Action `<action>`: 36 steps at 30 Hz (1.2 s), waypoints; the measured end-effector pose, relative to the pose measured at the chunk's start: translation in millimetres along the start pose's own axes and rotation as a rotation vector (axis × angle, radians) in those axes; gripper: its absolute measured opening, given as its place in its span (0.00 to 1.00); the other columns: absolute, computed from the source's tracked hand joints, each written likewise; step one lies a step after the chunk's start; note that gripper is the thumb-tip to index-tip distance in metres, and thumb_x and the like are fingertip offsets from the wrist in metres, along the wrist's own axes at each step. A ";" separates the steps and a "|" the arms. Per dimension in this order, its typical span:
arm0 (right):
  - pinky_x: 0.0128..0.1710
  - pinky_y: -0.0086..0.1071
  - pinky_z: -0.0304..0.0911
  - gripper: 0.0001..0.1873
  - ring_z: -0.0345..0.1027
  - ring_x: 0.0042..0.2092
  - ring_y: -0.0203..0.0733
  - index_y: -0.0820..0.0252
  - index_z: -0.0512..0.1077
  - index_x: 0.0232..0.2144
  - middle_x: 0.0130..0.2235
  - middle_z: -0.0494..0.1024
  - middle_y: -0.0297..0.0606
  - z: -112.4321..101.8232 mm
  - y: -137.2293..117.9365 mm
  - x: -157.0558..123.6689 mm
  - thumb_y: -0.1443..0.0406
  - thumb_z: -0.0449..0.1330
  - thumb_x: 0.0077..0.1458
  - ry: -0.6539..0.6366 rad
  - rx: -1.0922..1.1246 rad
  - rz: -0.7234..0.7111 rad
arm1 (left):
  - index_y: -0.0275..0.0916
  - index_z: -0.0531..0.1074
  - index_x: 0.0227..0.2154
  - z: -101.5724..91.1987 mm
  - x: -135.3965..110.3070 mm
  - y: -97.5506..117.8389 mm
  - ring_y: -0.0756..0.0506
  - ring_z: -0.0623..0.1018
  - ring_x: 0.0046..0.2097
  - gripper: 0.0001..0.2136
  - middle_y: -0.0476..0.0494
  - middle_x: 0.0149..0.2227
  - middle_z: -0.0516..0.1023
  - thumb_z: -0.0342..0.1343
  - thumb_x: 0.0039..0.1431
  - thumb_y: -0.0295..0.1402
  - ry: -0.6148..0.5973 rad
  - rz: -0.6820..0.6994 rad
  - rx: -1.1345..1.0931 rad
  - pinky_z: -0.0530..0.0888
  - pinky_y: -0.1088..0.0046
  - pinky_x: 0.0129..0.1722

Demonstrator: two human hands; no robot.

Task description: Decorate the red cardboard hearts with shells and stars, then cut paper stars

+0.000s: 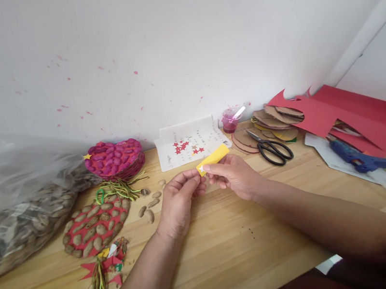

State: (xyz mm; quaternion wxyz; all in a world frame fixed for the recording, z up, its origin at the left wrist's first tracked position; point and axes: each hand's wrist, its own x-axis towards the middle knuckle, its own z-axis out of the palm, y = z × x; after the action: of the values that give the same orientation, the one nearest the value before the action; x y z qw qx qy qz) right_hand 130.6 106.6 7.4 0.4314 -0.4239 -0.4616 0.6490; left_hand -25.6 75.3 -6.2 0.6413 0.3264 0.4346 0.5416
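I see a pale wooden table (pixel 218 257). On its left I make out a clear bag of peanuts (pixel 23 210), a red disc studded with peanuts (pixel 96 226) and, just beside it, a few loose peanuts (pixel 149 216). Farther back lies a white sheet (pixel 209 132); to its right I find a cup (pixel 229 122) and black-handled scissors (pixel 276 151).

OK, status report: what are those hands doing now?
Right hand pinching yellow strip. Left hand at its lower end. White star shape showing there. Black scissors lie apart, not blocking.
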 end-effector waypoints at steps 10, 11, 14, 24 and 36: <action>0.19 0.27 0.45 0.11 0.60 0.23 0.31 0.62 0.74 0.20 0.22 0.72 0.32 1.9 -1.9 -1.6 0.62 0.69 0.45 0.004 -0.010 0.003 | 0.35 0.78 0.33 -2.8 2.0 -4.0 0.50 0.76 0.31 0.11 0.45 0.30 0.81 0.68 0.46 0.33 -0.020 -0.005 -0.017 0.73 0.75 0.34; 0.19 0.27 0.45 0.11 0.60 0.23 0.31 0.62 0.74 0.20 0.22 0.72 0.32 2.1 -2.1 -1.7 0.62 0.69 0.45 0.002 -0.011 0.001 | 0.35 0.78 0.32 -2.7 1.9 -3.9 0.50 0.76 0.31 0.11 0.45 0.29 0.81 0.68 0.46 0.33 -0.020 -0.002 -0.015 0.73 0.75 0.34; 0.19 0.27 0.45 0.11 0.60 0.23 0.31 0.61 0.74 0.20 0.22 0.72 0.32 2.4 -2.4 -2.0 0.61 0.69 0.45 0.004 -0.018 -0.004 | 0.35 0.79 0.32 -2.2 0.9 -3.2 0.50 0.76 0.31 0.10 0.46 0.29 0.80 0.68 0.47 0.33 -0.021 0.008 -0.006 0.72 0.75 0.34; 0.18 0.26 0.45 0.11 0.61 0.23 0.31 0.61 0.74 0.21 0.22 0.72 0.32 1.3 -1.6 -0.9 0.61 0.69 0.45 -0.003 -0.013 -0.004 | 0.35 0.79 0.34 -3.6 1.4 -4.5 0.51 0.76 0.31 0.11 0.46 0.29 0.80 0.69 0.49 0.34 -0.043 0.022 0.007 0.72 0.76 0.35; 0.18 0.25 0.46 0.10 0.61 0.23 0.30 0.62 0.75 0.22 0.22 0.73 0.32 1.0 0.3 0.1 0.61 0.69 0.46 -0.027 -0.012 -0.020 | 0.35 0.79 0.34 -2.5 2.3 -4.9 0.51 0.76 0.32 0.12 0.45 0.29 0.81 0.70 0.47 0.34 -0.040 0.020 0.003 0.72 0.77 0.35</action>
State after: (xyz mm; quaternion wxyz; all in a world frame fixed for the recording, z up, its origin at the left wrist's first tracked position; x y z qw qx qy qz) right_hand 129.6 106.4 7.4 0.4291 -0.4131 -0.4755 0.6474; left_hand -25.8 76.5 -12.1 0.6440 0.3424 0.4193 0.5406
